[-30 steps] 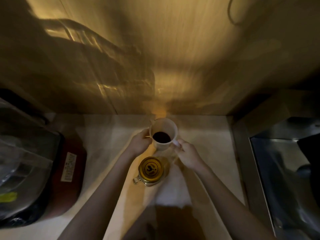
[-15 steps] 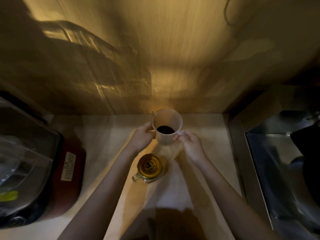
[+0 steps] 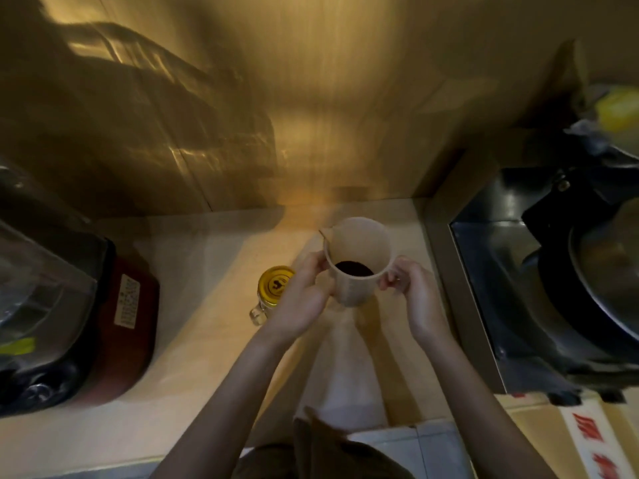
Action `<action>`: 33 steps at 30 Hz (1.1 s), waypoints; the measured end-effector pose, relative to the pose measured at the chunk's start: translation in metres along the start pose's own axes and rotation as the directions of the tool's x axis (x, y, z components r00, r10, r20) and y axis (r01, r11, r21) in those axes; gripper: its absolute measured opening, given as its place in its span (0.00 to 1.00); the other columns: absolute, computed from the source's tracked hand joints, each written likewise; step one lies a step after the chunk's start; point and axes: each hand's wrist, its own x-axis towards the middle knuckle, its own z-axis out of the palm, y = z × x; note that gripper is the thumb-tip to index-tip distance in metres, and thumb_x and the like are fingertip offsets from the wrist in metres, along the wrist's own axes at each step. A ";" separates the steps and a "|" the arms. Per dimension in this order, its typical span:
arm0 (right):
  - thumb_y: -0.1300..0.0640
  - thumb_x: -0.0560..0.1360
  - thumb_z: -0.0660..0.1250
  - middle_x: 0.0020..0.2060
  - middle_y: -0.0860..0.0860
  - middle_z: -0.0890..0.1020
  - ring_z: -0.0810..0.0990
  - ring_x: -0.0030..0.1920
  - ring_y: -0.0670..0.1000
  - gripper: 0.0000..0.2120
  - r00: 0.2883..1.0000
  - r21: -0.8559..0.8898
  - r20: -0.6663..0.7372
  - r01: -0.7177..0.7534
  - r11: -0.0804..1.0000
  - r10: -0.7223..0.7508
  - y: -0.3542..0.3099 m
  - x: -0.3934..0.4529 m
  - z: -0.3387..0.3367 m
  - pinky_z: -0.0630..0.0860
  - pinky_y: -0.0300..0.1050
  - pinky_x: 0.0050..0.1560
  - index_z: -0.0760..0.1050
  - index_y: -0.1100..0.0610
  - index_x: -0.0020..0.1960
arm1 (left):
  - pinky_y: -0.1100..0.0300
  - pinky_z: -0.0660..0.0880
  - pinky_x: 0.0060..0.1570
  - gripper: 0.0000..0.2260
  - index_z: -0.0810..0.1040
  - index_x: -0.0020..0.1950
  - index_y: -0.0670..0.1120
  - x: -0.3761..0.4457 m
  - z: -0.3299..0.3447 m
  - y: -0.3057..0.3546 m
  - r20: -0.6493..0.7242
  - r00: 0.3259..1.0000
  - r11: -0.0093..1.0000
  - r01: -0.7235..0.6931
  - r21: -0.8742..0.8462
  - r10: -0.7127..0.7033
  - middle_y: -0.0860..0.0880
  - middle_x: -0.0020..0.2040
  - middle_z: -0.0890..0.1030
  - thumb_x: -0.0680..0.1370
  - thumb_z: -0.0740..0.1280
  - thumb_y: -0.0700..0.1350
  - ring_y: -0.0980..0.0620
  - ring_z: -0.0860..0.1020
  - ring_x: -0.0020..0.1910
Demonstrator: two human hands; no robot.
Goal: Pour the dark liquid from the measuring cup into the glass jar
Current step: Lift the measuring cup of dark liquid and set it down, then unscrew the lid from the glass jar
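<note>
A translucent plastic measuring cup [image 3: 358, 285] with dark liquid [image 3: 353, 268] at its bottom is held upright above the counter. My left hand [image 3: 304, 295] grips its left side and my right hand [image 3: 413, 293] holds its handle on the right. Its spout points up and to the left. The glass jar [image 3: 273, 292] with a small handle and a yellow lid with a dark mark stands on the counter, just left of my left hand, which partly covers it.
A dark red appliance [image 3: 117, 326] with a clear cover sits at the left. A steel sink [image 3: 511, 281] with a dark pan [image 3: 594, 271] lies to the right. A cardboard box [image 3: 567, 440] is at the lower right. A wall stands behind the beige counter [image 3: 193, 340].
The cup has shifted right relative to the jar, which now sits to its left instead of below it. Both hands kept their hold. The view has swung right, showing more of the sink.
</note>
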 end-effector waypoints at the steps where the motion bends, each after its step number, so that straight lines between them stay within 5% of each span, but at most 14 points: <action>1: 0.67 0.79 0.51 0.25 0.51 0.72 0.72 0.29 0.45 0.22 1.000 -0.007 -0.012 -0.003 1.000 0.002 0.005 -0.009 -0.005 0.70 0.26 0.31 0.65 0.57 0.28 | 0.78 0.69 0.43 0.19 0.69 0.63 0.46 -0.008 0.005 -0.006 0.019 1.000 1.000 0.000 -0.015 0.000 0.51 0.56 0.74 0.73 0.60 0.35 0.55 0.72 0.58; 4: 0.67 0.78 0.52 0.26 0.54 0.71 0.71 0.25 0.40 0.18 0.998 -0.054 -0.046 -0.040 0.998 0.037 0.023 -0.035 -0.017 0.68 0.25 0.28 0.67 0.60 0.30 | 0.78 0.69 0.47 0.19 0.69 0.64 0.42 -0.029 0.018 -0.032 0.075 0.997 0.999 -0.022 -0.033 0.024 0.50 0.58 0.74 0.74 0.58 0.32 0.54 0.71 0.61; 7: 0.57 0.73 0.53 0.28 0.54 0.72 0.71 0.28 0.40 0.14 0.999 -0.161 -0.015 -0.048 0.986 0.046 0.045 -0.058 -0.028 0.67 0.27 0.30 0.70 0.62 0.33 | 0.80 0.67 0.45 0.21 0.67 0.67 0.43 -0.044 0.023 -0.057 0.102 0.994 0.999 0.037 0.018 -0.038 0.50 0.60 0.73 0.74 0.58 0.32 0.55 0.70 0.60; 11: 0.57 0.73 0.53 0.28 0.51 0.73 0.71 0.27 0.38 0.14 0.990 -0.215 -0.015 -0.138 0.967 0.138 0.070 -0.078 -0.031 0.67 0.26 0.30 0.69 0.60 0.31 | 0.73 0.68 0.48 0.21 0.67 0.66 0.46 -0.057 0.026 -0.082 0.115 0.988 0.993 0.101 0.063 -0.107 0.53 0.60 0.72 0.74 0.61 0.36 0.57 0.70 0.59; 15: 0.68 0.79 0.54 0.33 0.56 0.74 0.72 0.36 0.49 0.15 0.972 -0.273 -0.042 -0.233 0.933 0.230 0.091 -0.087 -0.029 0.69 0.40 0.39 0.71 0.62 0.37 | 0.77 0.69 0.48 0.22 0.68 0.65 0.47 -0.065 0.022 -0.100 0.145 0.979 0.990 0.139 0.037 -0.143 0.54 0.61 0.73 0.72 0.63 0.36 0.60 0.71 0.59; 20: 0.68 0.79 0.55 0.37 0.59 0.76 0.73 0.39 0.51 0.13 0.967 -0.286 -0.026 -0.249 0.925 0.252 0.097 -0.091 -0.023 0.69 0.42 0.42 0.72 0.76 0.42 | 0.77 0.68 0.52 0.25 0.66 0.66 0.48 -0.064 0.017 -0.116 0.124 0.985 0.991 0.117 0.064 -0.124 0.52 0.62 0.74 0.71 0.64 0.35 0.59 0.70 0.61; 24: 0.65 0.80 0.55 0.39 0.61 0.78 0.75 0.42 0.54 0.15 0.964 -0.401 0.007 -0.241 0.884 0.266 0.090 -0.089 -0.023 0.69 0.43 0.41 0.75 0.73 0.42 | 0.77 0.68 0.52 0.24 0.66 0.66 0.47 -0.060 0.014 -0.118 0.115 0.987 0.992 0.106 0.068 -0.113 0.52 0.62 0.73 0.72 0.63 0.33 0.60 0.70 0.60; 28: 0.54 0.76 0.53 0.44 0.55 0.78 0.75 0.47 0.54 0.17 0.968 -0.554 0.076 -0.159 0.817 0.240 0.077 -0.082 -0.031 0.69 0.45 0.44 0.78 0.62 0.45 | 0.64 0.69 0.55 0.19 0.72 0.62 0.46 -0.059 0.005 -0.113 0.066 0.993 0.981 0.086 0.174 -0.099 0.51 0.58 0.76 0.73 0.62 0.34 0.55 0.73 0.60; 33: 0.64 0.80 0.57 0.47 0.57 0.79 0.76 0.50 0.56 0.09 0.992 -0.622 0.058 -0.051 0.781 0.112 0.058 -0.064 -0.037 0.70 0.48 0.49 0.76 0.62 0.50 | 0.53 0.73 0.57 0.09 0.78 0.49 0.49 -0.047 -0.034 -0.095 0.002 0.996 0.935 0.088 0.344 -0.094 0.48 0.47 0.82 0.72 0.63 0.39 0.50 0.79 0.51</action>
